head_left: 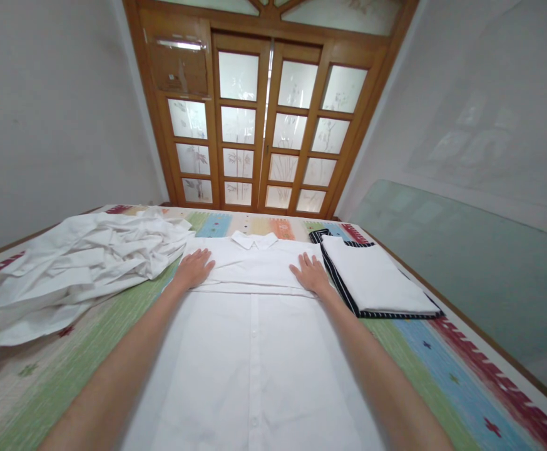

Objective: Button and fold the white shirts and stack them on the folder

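Note:
A white button-up shirt (255, 351) lies front side up before me, its collar at the far end and its button strip running down the middle. Folded cloth, which looks like the sleeves, crosses the upper chest below the collar. My left hand (195, 269) rests on the left end of that band, fingers stretched and apart. On its right end lies my right hand (310, 274), flat with the fingers spread. Neither hand grips the fabric. The shirt's lower hem is out of view.
To the left is a crumpled heap of white cloth (99, 257). A folded white garment (377, 275) lies on a black striped one (342, 288) at the right. Beneath everything spreads a colourful patterned cover (424, 369). Wooden glass-paned doors (261, 125) stand beyond the far edge.

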Demonstrator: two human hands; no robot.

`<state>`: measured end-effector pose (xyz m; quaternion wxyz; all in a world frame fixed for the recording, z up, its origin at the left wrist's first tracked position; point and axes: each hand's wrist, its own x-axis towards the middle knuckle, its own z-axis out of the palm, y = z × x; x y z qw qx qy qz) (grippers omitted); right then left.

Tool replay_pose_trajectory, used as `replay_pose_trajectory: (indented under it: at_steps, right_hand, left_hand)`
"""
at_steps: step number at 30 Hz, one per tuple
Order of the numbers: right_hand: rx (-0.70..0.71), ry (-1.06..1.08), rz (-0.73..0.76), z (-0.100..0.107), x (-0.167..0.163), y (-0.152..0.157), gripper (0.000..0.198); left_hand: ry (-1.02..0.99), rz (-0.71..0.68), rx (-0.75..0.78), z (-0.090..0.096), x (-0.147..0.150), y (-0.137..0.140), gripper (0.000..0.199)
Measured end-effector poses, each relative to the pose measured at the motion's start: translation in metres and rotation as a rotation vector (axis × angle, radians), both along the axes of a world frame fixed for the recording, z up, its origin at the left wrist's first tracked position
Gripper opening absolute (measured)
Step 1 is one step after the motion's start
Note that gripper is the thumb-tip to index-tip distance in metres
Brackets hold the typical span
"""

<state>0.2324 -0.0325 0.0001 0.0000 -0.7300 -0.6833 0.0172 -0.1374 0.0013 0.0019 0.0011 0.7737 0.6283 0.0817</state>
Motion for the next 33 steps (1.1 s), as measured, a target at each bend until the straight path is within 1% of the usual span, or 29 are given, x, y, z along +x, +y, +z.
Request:
replay_pose_trajectory:
  at_steps: [4, 7, 12, 17, 21, 26, 30, 33]
  right_hand:
    - [0.022, -0.007, 0.007, -0.001, 0.0, -0.001, 0.071]
    - [0.03, -0.014, 0.006, -0.001, -0.001, -0.002, 0.07]
    - [0.027, -0.028, 0.006, 0.002, -0.002, -0.004, 0.069]
    - [0.018, 0.006, -0.032, 0.006, -0.004, -0.004, 0.065]
    - [0.011, 0.033, -0.057, 0.009, -0.005, -0.003, 0.061]
    - [0.002, 0.036, -0.069, 0.011, -0.002, 0.001, 0.06]
    - [0.011, 0.041, -0.097, 0.014, 0.001, 0.004, 0.062]
    - [0.022, 0.042, -0.112, 0.016, 0.002, 0.007, 0.062]
  left_hand:
    - [-0.045, 0.103, 0.109, 0.007, 0.001, -0.007, 0.043]
    - [-0.072, 0.13, 0.138, 0.013, 0.001, -0.008, 0.036]
    - [-0.093, 0.129, 0.156, 0.016, -0.002, 0.0, 0.028]
    - [-0.249, 0.101, 0.213, 0.011, -0.007, 0.007, 0.023]
    - [-0.312, 0.062, 0.228, 0.014, -0.01, 0.009, 0.023]
    - [-0.263, 0.052, 0.195, 0.027, -0.011, 0.012, 0.029]
    - [-0.123, 0.066, 0.191, 0.042, -0.005, 0.012, 0.035]
    - [-0.032, 0.111, 0.194, 0.051, 0.001, 0.011, 0.036]
